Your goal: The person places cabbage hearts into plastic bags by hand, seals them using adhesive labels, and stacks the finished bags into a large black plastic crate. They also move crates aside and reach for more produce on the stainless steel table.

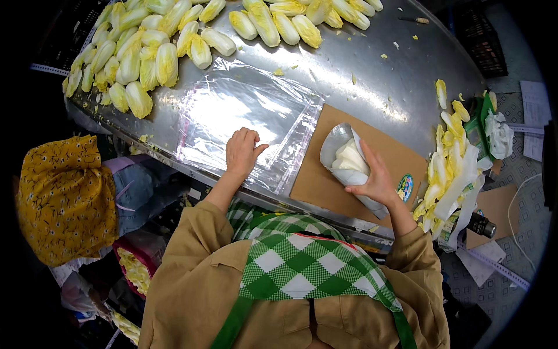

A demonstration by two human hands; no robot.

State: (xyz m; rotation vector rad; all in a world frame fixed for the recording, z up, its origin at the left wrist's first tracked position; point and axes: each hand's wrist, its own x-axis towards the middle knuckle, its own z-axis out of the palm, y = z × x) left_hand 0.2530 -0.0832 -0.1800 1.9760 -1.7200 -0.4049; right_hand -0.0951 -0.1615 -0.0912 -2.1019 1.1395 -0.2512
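My left hand is over a stack of clear plastic bags on the metal table. Its fingers are loosely curled, the thumb stands apart, and nothing shows in it. My right hand grips a wrapped cabbage lying tilted on a sheet of brown cardboard. The pale end of the cabbage shows at the wrapper's upper opening; the rest is covered by the whitish wrapper and my fingers. Beside my right wrist, a colourful oval sticker lies on the cardboard.
Trimmed napa cabbages are heaped at the far left, and more line the far edge. A knife lies far right. Loose leaves and plastic strips pile at the right edge. A person in a yellow floral garment is at left.
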